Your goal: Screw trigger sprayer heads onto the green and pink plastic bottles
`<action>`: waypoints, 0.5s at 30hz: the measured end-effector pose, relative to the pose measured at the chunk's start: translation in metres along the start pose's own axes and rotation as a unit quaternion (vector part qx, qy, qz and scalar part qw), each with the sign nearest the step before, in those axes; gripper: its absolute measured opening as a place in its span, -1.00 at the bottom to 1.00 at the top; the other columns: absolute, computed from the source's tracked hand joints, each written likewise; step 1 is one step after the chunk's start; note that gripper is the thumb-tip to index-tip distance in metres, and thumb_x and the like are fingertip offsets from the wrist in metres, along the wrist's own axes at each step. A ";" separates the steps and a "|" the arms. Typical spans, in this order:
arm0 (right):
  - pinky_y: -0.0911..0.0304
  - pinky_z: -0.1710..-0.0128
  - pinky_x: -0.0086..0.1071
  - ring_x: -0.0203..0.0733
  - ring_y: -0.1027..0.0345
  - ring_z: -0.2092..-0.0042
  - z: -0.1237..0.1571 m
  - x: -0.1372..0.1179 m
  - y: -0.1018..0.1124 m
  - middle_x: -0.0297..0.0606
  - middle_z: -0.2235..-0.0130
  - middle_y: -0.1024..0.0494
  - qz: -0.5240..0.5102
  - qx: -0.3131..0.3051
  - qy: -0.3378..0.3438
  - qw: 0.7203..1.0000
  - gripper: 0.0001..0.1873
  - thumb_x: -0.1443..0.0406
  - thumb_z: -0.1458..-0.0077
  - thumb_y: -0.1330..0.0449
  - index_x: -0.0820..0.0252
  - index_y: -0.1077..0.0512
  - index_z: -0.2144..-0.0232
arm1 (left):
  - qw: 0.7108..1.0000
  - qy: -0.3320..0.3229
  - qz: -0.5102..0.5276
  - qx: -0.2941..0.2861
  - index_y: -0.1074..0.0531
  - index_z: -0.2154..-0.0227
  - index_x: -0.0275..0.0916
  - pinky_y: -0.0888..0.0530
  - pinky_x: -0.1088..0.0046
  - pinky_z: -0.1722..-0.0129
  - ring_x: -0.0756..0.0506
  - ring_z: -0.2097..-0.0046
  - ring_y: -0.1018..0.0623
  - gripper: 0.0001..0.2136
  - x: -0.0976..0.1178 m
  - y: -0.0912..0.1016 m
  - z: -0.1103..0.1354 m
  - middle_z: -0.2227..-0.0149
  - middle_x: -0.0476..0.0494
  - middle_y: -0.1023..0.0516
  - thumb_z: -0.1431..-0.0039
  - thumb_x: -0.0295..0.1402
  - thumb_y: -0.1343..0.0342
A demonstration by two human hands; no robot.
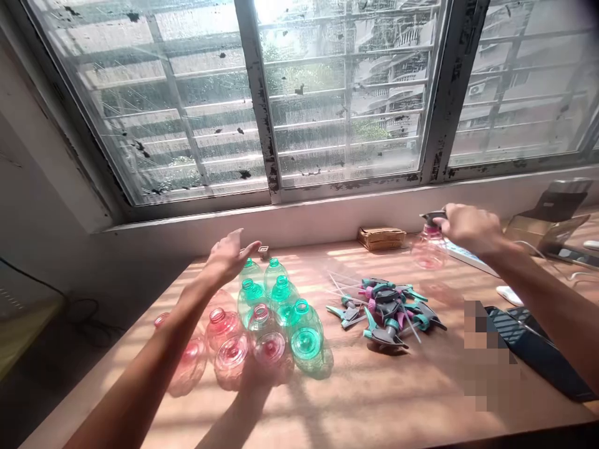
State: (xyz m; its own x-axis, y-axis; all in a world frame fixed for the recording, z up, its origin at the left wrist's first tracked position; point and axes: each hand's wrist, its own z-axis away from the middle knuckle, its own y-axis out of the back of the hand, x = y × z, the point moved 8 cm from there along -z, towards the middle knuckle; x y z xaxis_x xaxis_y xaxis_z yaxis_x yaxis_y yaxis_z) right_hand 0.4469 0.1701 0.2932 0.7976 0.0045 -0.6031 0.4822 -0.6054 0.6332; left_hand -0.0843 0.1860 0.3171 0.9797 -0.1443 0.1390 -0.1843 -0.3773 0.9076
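Observation:
My right hand grips the dark trigger head of a clear pink spray bottle at the back right of the table. That bottle is upright; motion blurs it, and I cannot tell whether its base touches the tabletop. With fingers stretched apart and nothing in them, my left hand hovers by the back row of bottles. Below it stand several headless green bottles and several pink bottles, partly hidden by my left forearm. A heap of trigger sprayer heads with thin tubes lies between my hands.
A small cardboard box sits by the wall under the window. At the right are a larger open carton, a white mouse and a dark striped pouch-like item. The table ends at the left.

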 end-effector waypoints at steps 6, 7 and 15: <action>-0.56 0.23 -0.13 0.00 -0.63 0.26 0.107 -0.112 -0.012 -0.19 0.29 -0.68 -0.253 -0.207 0.056 0.944 -0.69 0.14 -0.28 -0.25 0.13 -0.31 0.03 | 0.955 -0.270 0.011 0.121 0.09 -0.44 -0.35 0.02 -0.12 -0.49 -0.40 -0.44 -0.25 0.05 0.136 0.016 0.096 -0.46 -0.49 -0.20 -0.15 0.17 -0.31; -0.56 0.22 -0.16 -0.03 -0.62 0.27 0.131 -0.131 -0.021 -0.24 0.31 -0.66 -0.298 -0.284 0.055 0.910 -0.66 0.14 -0.27 -0.27 0.14 -0.34 0.00 | 0.942 -0.303 -0.001 0.144 0.11 -0.45 -0.35 0.03 -0.26 -0.46 -0.49 -0.44 -0.24 0.16 0.150 0.014 0.112 -0.46 -0.55 -0.19 -0.02 0.14 -0.43; -0.54 0.43 -0.40 -0.12 -0.65 0.33 0.215 -0.147 -0.009 -0.26 0.23 -0.72 -0.289 -0.408 0.238 0.833 -0.59 0.10 -0.32 -0.29 -0.07 -0.49 -0.18 | 0.925 -0.352 -0.075 0.121 -0.47 -0.21 -0.18 -0.69 0.37 0.42 -0.24 0.17 -0.71 -0.47 0.150 -0.014 0.184 0.12 -0.14 -0.73 -0.21 -0.13 -0.25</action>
State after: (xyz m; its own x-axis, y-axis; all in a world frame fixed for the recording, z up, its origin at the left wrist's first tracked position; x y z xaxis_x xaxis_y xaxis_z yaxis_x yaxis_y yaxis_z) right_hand 0.2476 0.0040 0.2719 0.3062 0.5394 -0.7844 0.7660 0.3497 0.5394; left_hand 0.0509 0.0014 0.2522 0.7174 -0.6020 -0.3505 -0.1462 -0.6221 0.7691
